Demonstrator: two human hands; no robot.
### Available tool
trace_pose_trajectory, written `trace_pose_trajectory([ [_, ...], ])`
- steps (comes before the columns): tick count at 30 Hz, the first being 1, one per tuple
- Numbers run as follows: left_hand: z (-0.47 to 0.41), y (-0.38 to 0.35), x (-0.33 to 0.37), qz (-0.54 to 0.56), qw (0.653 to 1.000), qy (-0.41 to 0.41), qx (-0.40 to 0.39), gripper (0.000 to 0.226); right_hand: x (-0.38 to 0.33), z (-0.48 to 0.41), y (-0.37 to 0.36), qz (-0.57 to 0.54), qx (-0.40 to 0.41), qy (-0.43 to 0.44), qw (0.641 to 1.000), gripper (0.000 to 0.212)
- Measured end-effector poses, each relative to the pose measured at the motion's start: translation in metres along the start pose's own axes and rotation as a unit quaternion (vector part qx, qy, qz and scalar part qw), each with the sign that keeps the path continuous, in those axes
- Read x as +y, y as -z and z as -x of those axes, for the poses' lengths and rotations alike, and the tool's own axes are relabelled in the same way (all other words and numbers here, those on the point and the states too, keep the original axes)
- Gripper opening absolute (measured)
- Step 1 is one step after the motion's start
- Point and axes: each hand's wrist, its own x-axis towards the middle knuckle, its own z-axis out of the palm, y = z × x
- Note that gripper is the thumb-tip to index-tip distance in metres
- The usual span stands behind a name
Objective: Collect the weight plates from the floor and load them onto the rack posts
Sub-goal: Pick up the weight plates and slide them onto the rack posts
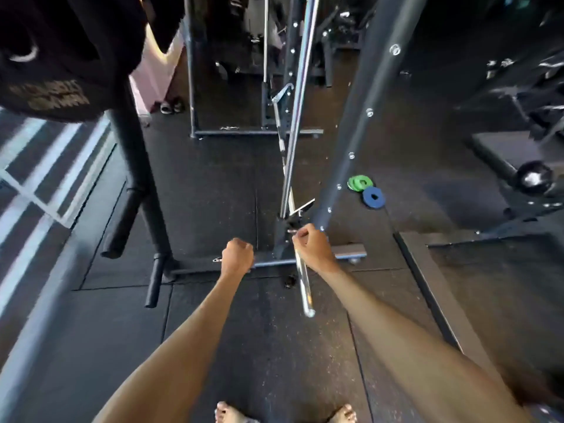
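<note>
Bare forearms, bare feet

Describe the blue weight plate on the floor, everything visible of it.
The blue weight plate is a small round disc with a centre hole, matte and seemingly coated. It lies flat on the dark rubber floor, right of the rack upright, its upper-left edge meeting the green plates. Nothing else touches it.

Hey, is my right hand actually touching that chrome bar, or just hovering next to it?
Touching. The head view shows the right hand with its fingers curled round the chrome bar, which juts out below the fist.
</note>
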Motion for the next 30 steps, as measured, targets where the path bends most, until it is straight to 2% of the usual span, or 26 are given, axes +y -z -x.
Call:
trace_pose_trajectory([
  [4, 0.021, -0.102, 0.03, -0.063, 0.995, -0.007, -0.074, 0.022, 0.093, 0.009, 0.064, 0.02, 0.006, -0.063, 0.998, 0.007],
  [7, 0.037, -0.179, 0.052, -0.109, 0.987, -0.025, -0.112, 0.026, 0.158, 0.019, 0.109, 0.043, 0.015, -0.109, 0.993, 0.021],
  [13, 0.075, -0.308, 0.07, -0.17, 0.964, -0.054, -0.198, 0.021, 0.269, 0.036, 0.176, 0.06, -0.029, -0.162, 0.985, 0.03],
  [21, 0.057, -0.408, 0.106, -0.271, 0.923, -0.084, -0.26, 0.019, 0.33, 0.001, 0.236, 0.062, -0.047, -0.184, 0.98, 0.025],
  [25, 0.017, -0.451, 0.127, -0.313, 0.909, -0.094, -0.259, 0.024, 0.363, -0.045, 0.254, 0.066, -0.074, -0.199, 0.975, 0.028],
  [30, -0.044, -0.502, 0.164, -0.353, 0.895, -0.068, -0.265, 0.026, 0.38, -0.119, 0.286, 0.082, -0.103, -0.232, 0.964, 0.029],
])
